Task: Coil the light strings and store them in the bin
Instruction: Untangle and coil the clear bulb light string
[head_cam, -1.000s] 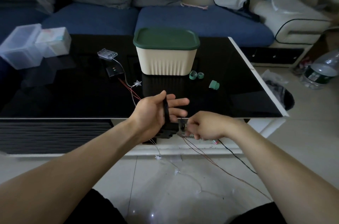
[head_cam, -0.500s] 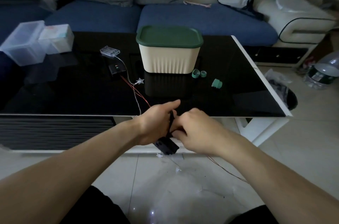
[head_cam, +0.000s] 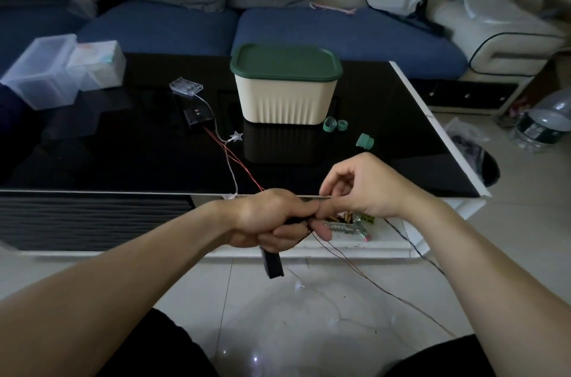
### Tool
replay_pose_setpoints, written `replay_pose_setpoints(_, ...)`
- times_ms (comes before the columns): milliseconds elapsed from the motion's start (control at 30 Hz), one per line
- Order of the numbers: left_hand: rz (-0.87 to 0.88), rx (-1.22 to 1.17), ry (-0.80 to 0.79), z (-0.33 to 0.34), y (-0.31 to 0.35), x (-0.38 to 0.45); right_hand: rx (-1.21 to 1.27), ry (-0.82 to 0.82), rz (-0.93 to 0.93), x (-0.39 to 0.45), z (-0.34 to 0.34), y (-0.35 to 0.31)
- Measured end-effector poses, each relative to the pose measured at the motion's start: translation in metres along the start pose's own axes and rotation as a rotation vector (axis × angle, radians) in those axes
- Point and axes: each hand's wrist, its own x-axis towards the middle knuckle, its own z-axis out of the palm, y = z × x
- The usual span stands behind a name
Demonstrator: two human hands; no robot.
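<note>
Now, left to right:
Far left corner: two clear plastic boxes (head_cam: pixel 52 70) sit together, well apart from the work.
Spare strings: a clear battery case (head_cam: pixel 186 86) and a black battery box (head_cam: pixel 197 115) lie left of centre on the table (head_cam: pixel 123 160), their wires running off the near edge.
Bin: the cream bin (head_cam: pixel 285 98) stands mid-table with its green lid (head_cam: pixel 285 61) on; it needs opening before storing.
Left hand (head_cam: pixel 272 219): just off the near edge, grip curled round a dark coil, a black battery pack (head_cam: pixel 272 262) hanging below.
Right hand (head_cam: pixel 367 185): grip pinching the thin wire (head_cam: pixel 370 281) beside the left fingers.
Advice: keep light tension, lay each turn flat beside the last, and feed the slack up from the floor (head_cam: pixel 309 330) without snagging the bulbs.
</note>
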Motion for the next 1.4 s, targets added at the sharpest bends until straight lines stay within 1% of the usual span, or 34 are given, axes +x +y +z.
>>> replay_pose_setpoints(100,0.004,-0.047,-0.006,-0.004,0.001,-0.002,0.018,0.043,0.011,0.002,-0.012,0.014)
replay_pose_setpoints(300,0.099,-0.234,0.112,-0.008,0.006,-0.007,-0.044,0.072,0.137,0.002,-0.025,0.040)
replay_pose_setpoints(400,0.155,-0.260,0.154,-0.010,0.008,-0.007,-0.078,0.040,0.228,0.001,-0.025,0.043)
replay_pose_setpoints(467,0.181,-0.325,0.152,-0.011,0.008,-0.007,-0.123,0.012,0.291,0.002,-0.018,0.040)
replay_pose_setpoints(567,0.250,-0.489,0.151,-0.007,0.007,-0.004,-0.261,-0.013,0.323,0.009,0.002,0.031)
replay_pose_setpoints(667,0.310,-0.498,0.206,-0.001,0.007,0.000,-0.343,-0.092,0.356,0.016,0.026,0.016)
replay_pose_setpoints(733,0.329,-0.433,0.249,0.002,0.009,0.001,-0.377,-0.144,0.339,0.018,0.042,0.004)
replay_pose_setpoints(800,0.333,-0.410,0.280,0.004,0.012,0.001,-0.417,-0.166,0.272,0.019,0.055,-0.006)
replay_pose_setpoints(867,0.361,-0.491,0.325,0.004,0.012,0.001,-0.453,-0.175,0.172,0.018,0.063,-0.015)
replay_pose_setpoints(933,0.374,-0.591,0.382,0.002,0.011,0.003,-0.514,-0.218,0.102,0.014,0.067,-0.021)
replay_pose_setpoints(1000,0.393,-0.627,0.435,-0.001,0.009,0.004,-0.550,-0.219,0.084,0.009,0.068,-0.024)
replay_pose_setpoints(1067,0.388,-0.610,0.471,-0.005,0.005,0.005,-0.572,-0.205,0.077,0.004,0.068,-0.026)
replay_pose_setpoints(1133,0.348,-0.567,0.508,-0.008,0.001,0.008,-0.568,-0.208,0.068,0.000,0.069,-0.027)
replay_pose_setpoints(1200,0.285,-0.546,0.510,-0.008,0.000,0.010,-0.575,-0.211,0.055,-0.004,0.071,-0.028)
replay_pose_setpoints(1267,0.203,-0.550,0.502,-0.008,0.001,0.011,-0.574,-0.171,0.011,-0.009,0.071,-0.032)
replay_pose_setpoints(1333,0.116,-0.499,0.477,-0.006,0.002,0.009,-0.541,-0.125,-0.031,-0.013,0.068,-0.037)
replay_pose_setpoints(1400,0.072,-0.404,0.415,-0.003,0.001,0.008,-0.523,-0.102,-0.027,-0.015,0.059,-0.040)
